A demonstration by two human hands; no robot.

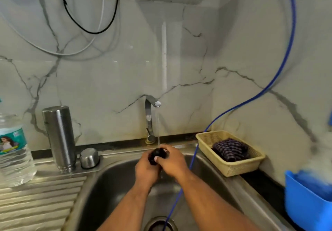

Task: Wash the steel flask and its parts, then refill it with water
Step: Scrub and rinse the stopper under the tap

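The steel flask (59,137) stands upside down on the sink's left ledge, with its steel cup lid (89,158) upside down beside it. Over the sink basin (111,185), both hands hold a small black stopper (157,155) under the water stream from the tap (150,119). My left hand (146,171) grips the stopper from below and the left. My right hand (173,160) wraps over it from the right, thumb across its front. Most of the stopper is hidden by the fingers.
A large clear water bottle (14,151) stands on the ribbed drainboard at far left. A beige basket (231,157) holding a dark cloth sits right of the sink. A blue tub (305,200) is at far right. A blue hose (181,191) runs down into the drain.
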